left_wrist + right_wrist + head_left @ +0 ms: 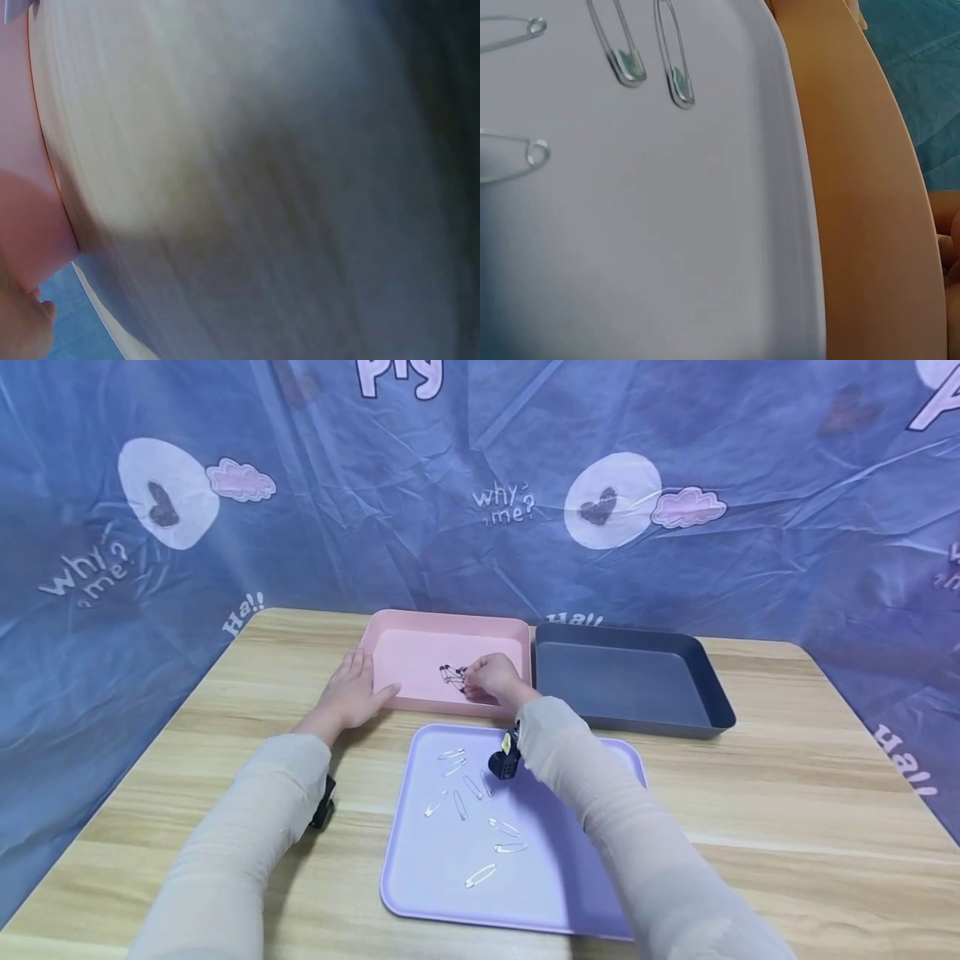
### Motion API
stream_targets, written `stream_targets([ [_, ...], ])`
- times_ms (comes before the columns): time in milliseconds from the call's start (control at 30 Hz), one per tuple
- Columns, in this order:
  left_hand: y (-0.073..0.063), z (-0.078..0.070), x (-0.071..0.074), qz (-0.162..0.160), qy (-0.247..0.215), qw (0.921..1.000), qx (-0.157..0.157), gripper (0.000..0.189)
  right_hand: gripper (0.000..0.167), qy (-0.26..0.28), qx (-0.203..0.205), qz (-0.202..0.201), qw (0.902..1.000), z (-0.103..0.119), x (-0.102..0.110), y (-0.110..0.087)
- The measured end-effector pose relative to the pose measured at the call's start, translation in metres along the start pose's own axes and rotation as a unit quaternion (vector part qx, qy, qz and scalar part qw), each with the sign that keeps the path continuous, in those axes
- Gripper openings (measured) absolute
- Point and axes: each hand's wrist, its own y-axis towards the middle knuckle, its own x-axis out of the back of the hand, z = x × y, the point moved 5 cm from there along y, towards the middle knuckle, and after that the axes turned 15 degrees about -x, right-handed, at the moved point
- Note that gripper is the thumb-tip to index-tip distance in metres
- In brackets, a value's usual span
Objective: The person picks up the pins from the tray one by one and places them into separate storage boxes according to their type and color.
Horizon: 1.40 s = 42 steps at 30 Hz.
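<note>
My left hand rests at the left front corner of the pink tray, thumb along the front rim and fingers straight over the side. Inside that tray lies a small heap of black safety pins. My right hand reaches in over the front rim, its bent fingers pinching a black safety pin at the heap's right end; the fingers partly cover it. In front stands a lavender tray with several loose silver safety pins. More silver pins show in the right wrist view.
A dark grey tray stands just right of the pink one. All three trays sit on a light wooden table. Behind it hangs a blue printed cloth. The right forearm crosses above the lavender tray's right side.
</note>
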Motion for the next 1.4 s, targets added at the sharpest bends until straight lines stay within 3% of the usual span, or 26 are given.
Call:
stream_targets([
  [733, 0.000, -0.001, 0.002, 0.007, 0.000, 1.0000, 0.000, 0.084, 0.021, 0.029, 0.048, 0.028, 0.9980, 0.003, 0.014, -0.014],
  [933, -0.001, -0.003, 0.002, 0.014, -0.003, 0.9999, 0.002, 0.084, 0.022, 0.012, 0.076, 0.033, 0.9965, 0.004, 0.020, -0.023],
  [1267, -0.003, -0.005, 0.005, 0.005, -0.031, 0.9995, 0.007, 0.087, 0.022, -0.025, 0.077, -0.014, 0.9966, 0.002, 0.047, -0.038],
  [1400, -0.005, -0.006, 0.006, 0.003, -0.050, 0.9986, 0.018, 0.088, 0.024, -0.030, 0.097, -0.011, 0.9948, 0.001, 0.058, -0.046],
])
